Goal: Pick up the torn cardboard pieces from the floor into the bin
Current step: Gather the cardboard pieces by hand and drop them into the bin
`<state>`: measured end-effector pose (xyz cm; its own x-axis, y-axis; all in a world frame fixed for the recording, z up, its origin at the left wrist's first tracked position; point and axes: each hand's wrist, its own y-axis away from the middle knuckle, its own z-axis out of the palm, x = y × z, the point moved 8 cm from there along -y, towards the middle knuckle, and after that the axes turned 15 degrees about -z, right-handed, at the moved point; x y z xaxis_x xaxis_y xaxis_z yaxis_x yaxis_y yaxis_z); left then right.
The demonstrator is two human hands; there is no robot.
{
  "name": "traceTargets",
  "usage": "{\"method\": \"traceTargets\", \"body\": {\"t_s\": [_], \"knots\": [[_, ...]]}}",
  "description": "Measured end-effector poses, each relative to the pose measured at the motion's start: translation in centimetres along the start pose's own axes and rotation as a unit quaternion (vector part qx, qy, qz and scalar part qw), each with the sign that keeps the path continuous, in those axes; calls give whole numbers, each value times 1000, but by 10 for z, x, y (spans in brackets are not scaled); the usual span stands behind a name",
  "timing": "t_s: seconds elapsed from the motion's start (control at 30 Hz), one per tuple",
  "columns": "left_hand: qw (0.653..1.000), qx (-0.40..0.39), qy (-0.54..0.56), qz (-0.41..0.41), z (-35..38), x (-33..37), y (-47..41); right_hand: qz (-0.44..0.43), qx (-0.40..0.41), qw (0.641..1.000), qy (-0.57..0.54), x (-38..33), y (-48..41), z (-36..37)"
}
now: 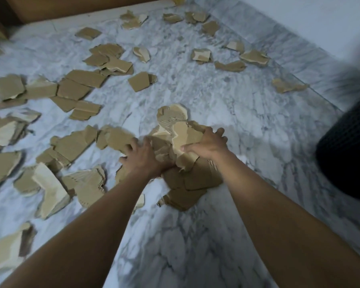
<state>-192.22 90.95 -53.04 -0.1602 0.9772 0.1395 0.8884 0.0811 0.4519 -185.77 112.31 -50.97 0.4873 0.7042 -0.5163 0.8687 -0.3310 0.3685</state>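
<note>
Several torn brown cardboard pieces lie scattered over the white marble floor (227, 104). A heap of cardboard pieces (181, 134) sits in the middle, between my two hands. My left hand (142, 157) presses against the heap's left side, fingers curled around pieces. My right hand (209, 143) grips the heap's right side, thumb on top of a pale piece. More flat pieces (193, 179) lie under my wrists. The black mesh bin (347, 146) stands at the right edge, blurred and partly cut off.
Loose pieces cover the left half of the floor (75, 88) and the far side (202, 55). A brown wooden furniture base (71, 7) runs along the top left. A pale wall (299, 21) meets the floor at the top right.
</note>
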Motion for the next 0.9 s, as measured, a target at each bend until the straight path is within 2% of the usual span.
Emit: {"method": "traceTargets", "body": {"t_s": [0.1, 0.2, 0.3, 0.4, 0.47, 0.7, 0.9], "knots": [[992, -33, 123, 0, -8, -1, -1, 11, -29, 999, -18, -12, -3, 4], [970, -80, 228, -8, -17, -6, -4, 31, 1, 995, -95, -11, -8, 7], [904, -129, 407, -7, -27, -9, -2, 33, 5, 986, -162, -10, -7, 12], [832, -122, 541, 16, -32, -9, 9, 21, 21, 980, -197, -15, 1, 17], [821, -118, 558, 27, -30, -7, 22, 1, 31, 977, -213, -20, 6, 19], [844, -124, 512, 102, -49, 24, 32, -58, 101, 953, -281, -23, 42, -27], [805, -162, 543, 176, -98, 92, 71, -101, 166, 937, -290, -26, 84, -125]]}}
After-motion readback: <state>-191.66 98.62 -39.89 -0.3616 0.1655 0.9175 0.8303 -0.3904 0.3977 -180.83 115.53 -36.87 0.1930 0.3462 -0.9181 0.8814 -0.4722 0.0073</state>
